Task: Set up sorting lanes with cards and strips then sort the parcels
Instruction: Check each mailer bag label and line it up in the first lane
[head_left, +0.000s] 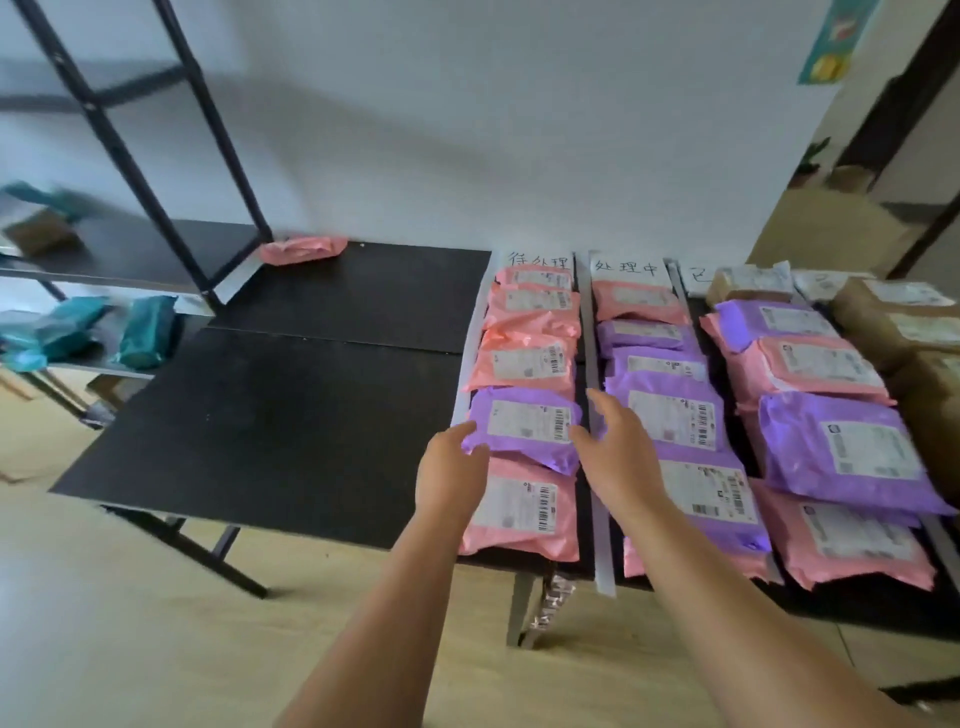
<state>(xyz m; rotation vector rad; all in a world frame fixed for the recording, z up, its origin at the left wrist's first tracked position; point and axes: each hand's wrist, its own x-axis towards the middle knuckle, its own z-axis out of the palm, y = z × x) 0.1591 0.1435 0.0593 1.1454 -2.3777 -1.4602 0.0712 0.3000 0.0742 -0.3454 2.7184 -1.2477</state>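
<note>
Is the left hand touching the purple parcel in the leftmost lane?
Cannot tell. In the head view the fingertips of the left hand overlap the left edge of the purple parcel, but this angle cannot separate contact from hovering above it.

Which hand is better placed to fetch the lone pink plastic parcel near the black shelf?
Left, probably: the left hand lies nearer the pink plastic parcel; the right hand is farther right.

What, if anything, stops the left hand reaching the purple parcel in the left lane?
Likely nothing: yes. The left hand is open at the left edge of the purple parcel, which lies uncovered; the right hand is by its right edge.
</note>
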